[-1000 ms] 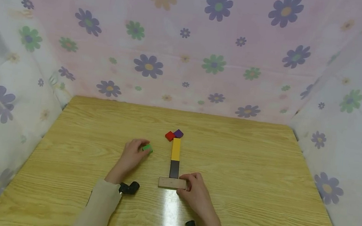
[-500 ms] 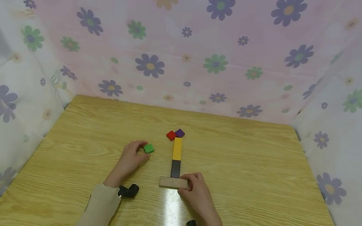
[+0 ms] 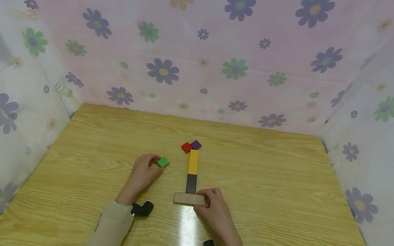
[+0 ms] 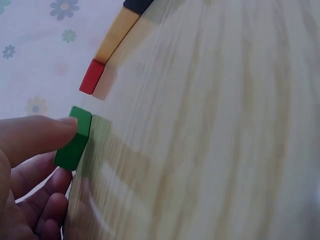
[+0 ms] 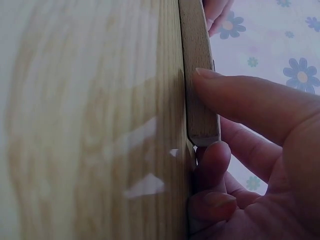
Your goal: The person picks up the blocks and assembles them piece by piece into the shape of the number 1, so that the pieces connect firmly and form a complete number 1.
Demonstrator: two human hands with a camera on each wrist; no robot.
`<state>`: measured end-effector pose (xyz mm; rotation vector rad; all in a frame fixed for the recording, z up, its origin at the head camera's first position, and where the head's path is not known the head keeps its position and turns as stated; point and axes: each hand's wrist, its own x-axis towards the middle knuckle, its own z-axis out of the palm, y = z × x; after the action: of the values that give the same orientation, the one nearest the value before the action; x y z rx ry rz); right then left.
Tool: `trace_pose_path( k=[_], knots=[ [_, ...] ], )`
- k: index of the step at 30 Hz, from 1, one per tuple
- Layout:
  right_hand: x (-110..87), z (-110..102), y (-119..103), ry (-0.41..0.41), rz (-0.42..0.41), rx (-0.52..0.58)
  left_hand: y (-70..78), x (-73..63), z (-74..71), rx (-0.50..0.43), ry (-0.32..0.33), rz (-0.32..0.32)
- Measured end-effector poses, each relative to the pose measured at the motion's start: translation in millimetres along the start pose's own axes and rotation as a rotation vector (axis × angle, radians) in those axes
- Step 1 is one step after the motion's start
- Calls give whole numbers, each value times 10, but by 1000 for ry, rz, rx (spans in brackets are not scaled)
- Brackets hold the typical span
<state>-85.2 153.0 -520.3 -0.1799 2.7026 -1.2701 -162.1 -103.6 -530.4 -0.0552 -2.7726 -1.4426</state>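
Observation:
My left hand (image 3: 143,173) has its thumb and index finger about a small green block (image 3: 163,162) lying on the table. In the left wrist view the thumb rests against the near face of that green block (image 4: 74,140), with the other fingers curled behind. My right hand (image 3: 216,211) pinches the right end of a plain wooden block (image 3: 185,198), its thumb on the near side in the right wrist view. Beyond this crosswise block, a black block (image 3: 191,184) and a yellow block (image 3: 193,162) continue in a line away from me.
At the far end of the yellow block lie a red block (image 3: 186,147) and a purple block (image 3: 196,144), both turned cornerwise. All sit on a wood-grain table (image 3: 269,168). Flowered cloth (image 3: 206,50) hangs behind and at both sides.
The green block now shows more of its top and stands cornerwise, slightly further right, as my left thumb has slid off its top towards me. My right hand keeps its hold on the wooden block.

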Motion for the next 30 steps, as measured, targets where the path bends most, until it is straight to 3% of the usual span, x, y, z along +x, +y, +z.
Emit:
trace_pose_path(
  k=[6, 12, 18, 30],
  knots=[
    [7, -9, -9, 2, -9, -7, 42, 13, 37, 76, 54, -5],
    [3, -19, -21, -4, -4, -10, 58, 36, 68, 145, 44, -37],
    [3, -23, -18, -6, 1, -10, 78, 46, 92, 168, 21, -56],
    [-1, -14, -13, -9, -9, -19, 130, 18, 133, 195, 60, -89]
  ],
)
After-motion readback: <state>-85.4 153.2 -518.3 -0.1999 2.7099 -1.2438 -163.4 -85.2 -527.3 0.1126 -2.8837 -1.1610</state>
